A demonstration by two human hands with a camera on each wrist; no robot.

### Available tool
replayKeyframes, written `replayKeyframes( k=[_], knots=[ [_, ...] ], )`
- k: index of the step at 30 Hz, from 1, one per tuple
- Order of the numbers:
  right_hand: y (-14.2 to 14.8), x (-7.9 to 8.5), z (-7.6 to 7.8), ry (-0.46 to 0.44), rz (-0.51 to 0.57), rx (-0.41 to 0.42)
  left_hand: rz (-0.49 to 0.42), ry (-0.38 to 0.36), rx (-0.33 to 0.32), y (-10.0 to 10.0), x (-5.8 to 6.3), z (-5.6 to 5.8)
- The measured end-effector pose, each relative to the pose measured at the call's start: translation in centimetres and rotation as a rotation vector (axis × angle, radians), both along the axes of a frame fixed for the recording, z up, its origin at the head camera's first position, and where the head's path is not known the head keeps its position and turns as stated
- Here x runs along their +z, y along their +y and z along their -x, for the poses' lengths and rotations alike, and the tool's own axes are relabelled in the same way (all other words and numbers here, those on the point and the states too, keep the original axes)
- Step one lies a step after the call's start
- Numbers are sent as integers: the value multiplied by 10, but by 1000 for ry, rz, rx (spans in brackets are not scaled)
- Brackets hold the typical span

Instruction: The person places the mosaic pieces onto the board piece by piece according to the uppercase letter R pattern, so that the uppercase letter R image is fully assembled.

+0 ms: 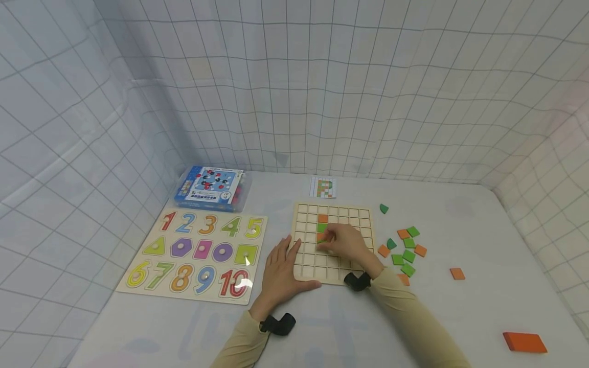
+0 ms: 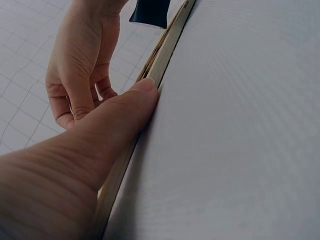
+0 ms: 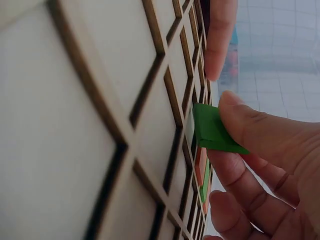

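A wooden grid board (image 1: 333, 276) lies on the table with a short column of orange and green square tiles in its cells, topped by an orange tile (image 1: 323, 217). Between thumb and fingertips my right hand (image 1: 345, 241) pinches a green square tile (image 3: 212, 130), tilted close over the grid just below that column. My left hand (image 1: 279, 271) rests at the board's near left corner, fingers extended along the left side. In the left wrist view its thumb (image 2: 122, 107) lies against the board's near edge.
Loose orange and green tiles (image 1: 408, 255) and dark green rounded pieces (image 1: 384, 208) are scattered right of the board. A small pattern card (image 1: 323, 187) lies behind it. Leftward are a number puzzle board (image 1: 138, 290) and a plastic box (image 1: 216, 189). An orange block (image 1: 524, 342) lies front right.
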State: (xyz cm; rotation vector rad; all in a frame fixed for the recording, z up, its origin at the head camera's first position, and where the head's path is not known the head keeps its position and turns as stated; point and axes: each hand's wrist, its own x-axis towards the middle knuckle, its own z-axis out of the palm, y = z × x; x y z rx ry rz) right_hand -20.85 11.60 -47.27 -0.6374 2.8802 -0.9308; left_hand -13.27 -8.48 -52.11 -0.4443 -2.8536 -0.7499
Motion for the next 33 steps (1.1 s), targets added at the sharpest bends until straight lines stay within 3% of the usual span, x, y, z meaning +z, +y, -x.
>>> replayKeyframes(
  k=[12, 23, 28, 33],
  knots=[
    [-3, -1, -1, 8, -18, -21, -15, 9, -2, -1, 3, 0],
    [-5, 8, -9, 52, -112, -23, -21, 3, -1, 0, 3, -1],
    [-5, 7, -10, 98, -179, -8, -19, -4, -2, 0, 2, -1],
    [-2, 6, -11, 83, -153, 26, -14, -5, -1, 0, 1, -1]
  ],
)
